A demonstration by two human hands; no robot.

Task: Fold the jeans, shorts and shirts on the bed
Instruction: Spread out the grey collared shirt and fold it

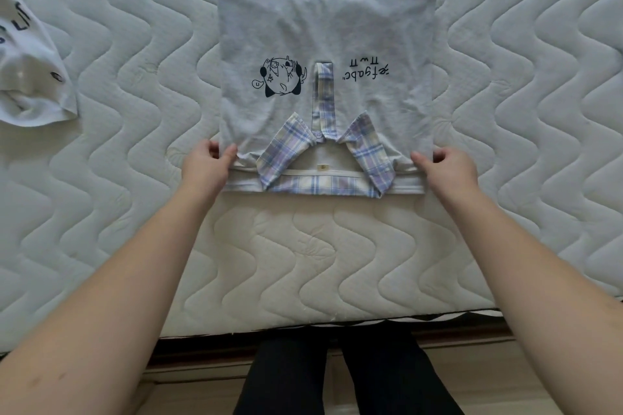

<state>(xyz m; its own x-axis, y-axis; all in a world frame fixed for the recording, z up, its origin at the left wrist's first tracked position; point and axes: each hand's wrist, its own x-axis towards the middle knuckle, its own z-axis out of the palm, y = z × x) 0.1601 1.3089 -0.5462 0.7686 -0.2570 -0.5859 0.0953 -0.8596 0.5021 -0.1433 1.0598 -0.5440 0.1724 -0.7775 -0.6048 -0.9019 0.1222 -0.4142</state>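
Collar edge of a folded shirt gripped at both corners

Left of the pale grey cotton shirt with plaid collar (323,40), a crumpled white printed garment (30,77) lay on the quilted white mattress (135,44). The shirt's near-left corner was pinched by the left hand (205,167), its near-right corner by the right hand (448,168), thumbs laid on top. For a clean fold, both corners would best be lifted together and carried level to the far hem.

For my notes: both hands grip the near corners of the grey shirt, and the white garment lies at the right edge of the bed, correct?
Nearly: the head view shows the white garment at the left edge. The left hand and right hand do grip the grey shirt.
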